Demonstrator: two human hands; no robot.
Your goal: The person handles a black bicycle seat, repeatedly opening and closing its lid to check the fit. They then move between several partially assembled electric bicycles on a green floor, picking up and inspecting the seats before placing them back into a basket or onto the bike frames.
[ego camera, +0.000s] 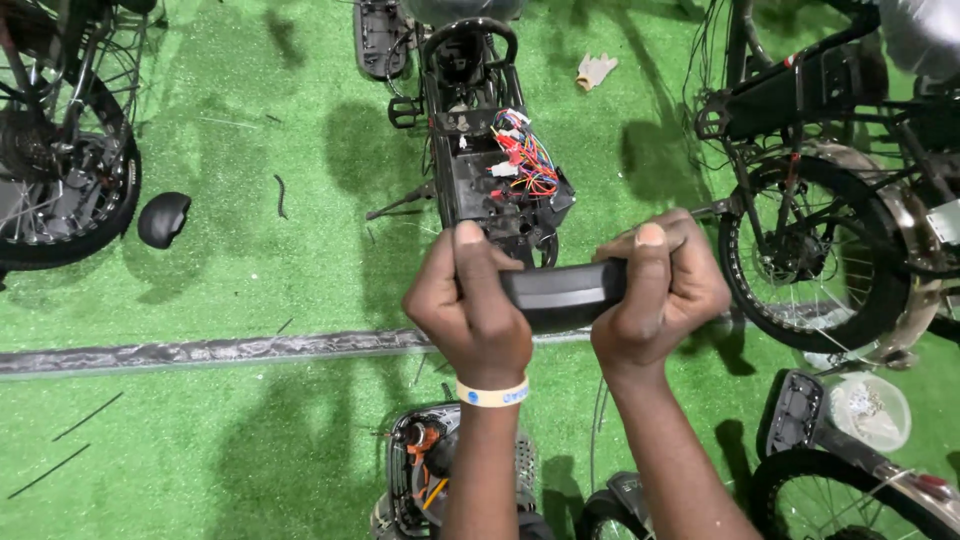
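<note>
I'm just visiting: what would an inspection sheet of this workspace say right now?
Surface: green artificial turf crossed by a grey strip.
Job's things: black curved cover, held at both ends.
Clutter: black cap, white glove, clear tub of small parts, loose black ties.
Hands: left hand and right hand both grip the cover, thumbs on top.
Cables: coloured wire bundle exposed in an open bike frame.
Surroundings: bike wheels at left and right.

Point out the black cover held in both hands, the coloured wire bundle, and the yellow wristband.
black cover (563, 292): head view, middle of its front face.
coloured wire bundle (528, 155): head view, centre of the tangle.
yellow wristband (491, 394): head view, band's visible front on the left wrist.
</note>
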